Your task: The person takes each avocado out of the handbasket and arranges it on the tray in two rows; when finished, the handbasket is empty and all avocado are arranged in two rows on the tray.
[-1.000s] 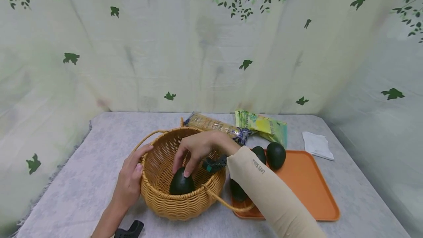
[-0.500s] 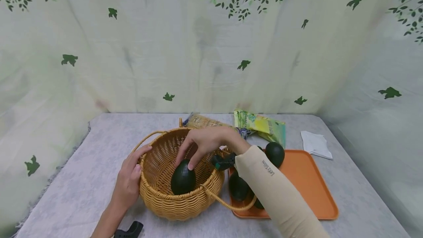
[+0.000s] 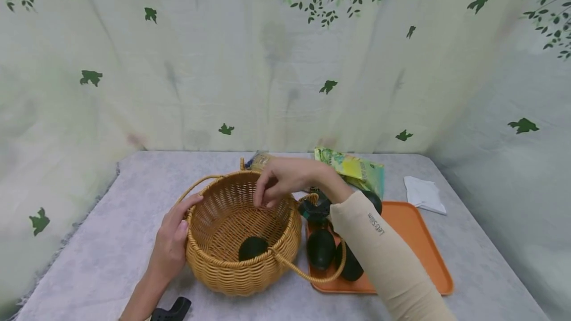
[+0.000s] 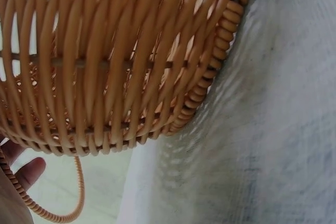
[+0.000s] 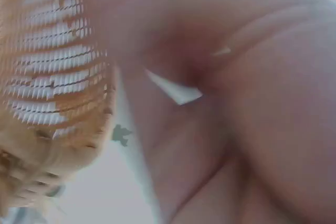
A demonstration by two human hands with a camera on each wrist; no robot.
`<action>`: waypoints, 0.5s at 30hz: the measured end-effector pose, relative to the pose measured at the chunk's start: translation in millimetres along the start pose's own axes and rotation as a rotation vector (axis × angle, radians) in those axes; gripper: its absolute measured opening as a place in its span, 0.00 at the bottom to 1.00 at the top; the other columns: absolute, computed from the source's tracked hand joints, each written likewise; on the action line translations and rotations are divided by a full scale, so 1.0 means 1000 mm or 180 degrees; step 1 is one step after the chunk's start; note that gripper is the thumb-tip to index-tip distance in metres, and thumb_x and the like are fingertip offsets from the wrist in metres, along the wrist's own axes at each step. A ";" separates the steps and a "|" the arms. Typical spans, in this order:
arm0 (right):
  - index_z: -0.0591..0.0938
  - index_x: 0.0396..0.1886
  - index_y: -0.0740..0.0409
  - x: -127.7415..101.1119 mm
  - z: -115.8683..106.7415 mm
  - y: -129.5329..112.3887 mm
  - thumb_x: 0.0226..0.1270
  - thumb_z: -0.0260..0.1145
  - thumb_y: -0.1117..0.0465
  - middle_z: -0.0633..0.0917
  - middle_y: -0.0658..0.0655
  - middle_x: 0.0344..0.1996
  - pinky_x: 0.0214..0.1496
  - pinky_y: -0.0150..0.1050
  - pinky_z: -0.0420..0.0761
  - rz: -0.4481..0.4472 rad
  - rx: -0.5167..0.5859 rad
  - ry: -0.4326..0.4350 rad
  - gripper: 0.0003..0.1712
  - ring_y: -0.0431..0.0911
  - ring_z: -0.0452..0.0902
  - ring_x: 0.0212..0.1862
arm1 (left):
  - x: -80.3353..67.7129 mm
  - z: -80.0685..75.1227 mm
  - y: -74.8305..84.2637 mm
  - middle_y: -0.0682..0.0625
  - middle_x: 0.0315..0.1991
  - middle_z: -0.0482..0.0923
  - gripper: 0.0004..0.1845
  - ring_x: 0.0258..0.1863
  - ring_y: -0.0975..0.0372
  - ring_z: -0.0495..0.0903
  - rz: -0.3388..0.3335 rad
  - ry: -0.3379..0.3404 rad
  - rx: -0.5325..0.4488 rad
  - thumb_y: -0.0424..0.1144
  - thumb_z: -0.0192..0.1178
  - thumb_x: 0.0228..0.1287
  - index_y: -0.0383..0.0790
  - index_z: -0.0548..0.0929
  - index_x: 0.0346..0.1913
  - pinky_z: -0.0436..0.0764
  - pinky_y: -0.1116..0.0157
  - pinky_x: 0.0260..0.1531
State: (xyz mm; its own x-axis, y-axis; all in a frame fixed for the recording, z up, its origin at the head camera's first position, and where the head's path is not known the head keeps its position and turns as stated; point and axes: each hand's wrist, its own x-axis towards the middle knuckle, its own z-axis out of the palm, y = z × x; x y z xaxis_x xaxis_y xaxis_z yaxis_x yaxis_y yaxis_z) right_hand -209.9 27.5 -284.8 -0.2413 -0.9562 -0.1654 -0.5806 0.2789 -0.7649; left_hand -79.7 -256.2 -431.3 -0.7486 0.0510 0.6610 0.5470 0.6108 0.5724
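Note:
A round wicker basket [image 3: 243, 279] stands on the table with a dark green avocado [image 3: 253, 248] lying inside near its front wall. My left hand [image 3: 171, 244] holds the basket's left rim, thumb on the outside; the left wrist view shows the woven wall [image 4: 115, 51] close up. Above the basket's right side hovers my right hand [image 3: 285, 182], its fingers loosely bent and nothing between them. It is blurred in the right wrist view. Several more avocados [image 3: 321, 249] rest on an orange tray [image 3: 419, 246], partly hidden by my right forearm and the basket handle.
Behind the basket lie a clear packet [image 3: 260, 161], mostly hidden by my right hand, and a green-yellow packet [image 3: 357, 167]. A white folded tissue [image 3: 425, 194] is at the right. The basket's right handle [image 3: 330, 276] hangs over the tray's left edge.
My right hand has let go of the avocado, which now lies lower in the basket, and has risen up and to the right. The left hand stays on the rim.

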 end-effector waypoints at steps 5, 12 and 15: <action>0.91 0.46 0.49 0.011 0.007 0.009 0.73 0.66 0.66 0.90 0.44 0.44 0.47 0.34 0.84 0.0007 -0.0238 -0.0158 0.11 0.36 0.85 0.44 | -0.002 -0.001 0.001 0.44 0.68 0.75 0.29 0.72 0.71 0.64 0.0085 0.0033 0.0013 0.30 0.36 0.73 0.39 0.74 0.72 0.55 0.74 0.69; 0.89 0.51 0.54 0.012 0.007 0.008 0.70 0.70 0.64 0.90 0.46 0.45 0.52 0.34 0.83 0.0011 -0.0170 -0.0141 0.12 0.36 0.86 0.48 | 0.003 0.000 0.003 0.45 0.69 0.75 0.29 0.72 0.70 0.65 0.0195 0.0075 -0.0022 0.29 0.37 0.72 0.40 0.74 0.73 0.56 0.73 0.69; 0.88 0.53 0.52 0.014 0.008 0.007 0.67 0.72 0.64 0.89 0.46 0.47 0.54 0.34 0.82 0.0103 -0.0082 -0.0202 0.15 0.41 0.86 0.51 | 0.004 0.001 0.003 0.44 0.67 0.76 0.29 0.71 0.70 0.66 0.0308 0.0131 -0.0025 0.28 0.37 0.71 0.37 0.74 0.72 0.56 0.73 0.69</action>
State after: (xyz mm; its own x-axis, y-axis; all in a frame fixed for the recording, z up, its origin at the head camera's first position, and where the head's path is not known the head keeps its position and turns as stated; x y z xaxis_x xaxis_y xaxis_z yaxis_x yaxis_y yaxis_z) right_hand -211.3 15.0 -297.9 -0.2112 -0.9501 -0.2296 -0.5934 0.3113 -0.7423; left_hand -81.3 -253.2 -427.8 -0.6761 0.0768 0.7328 0.6191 0.5984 0.5085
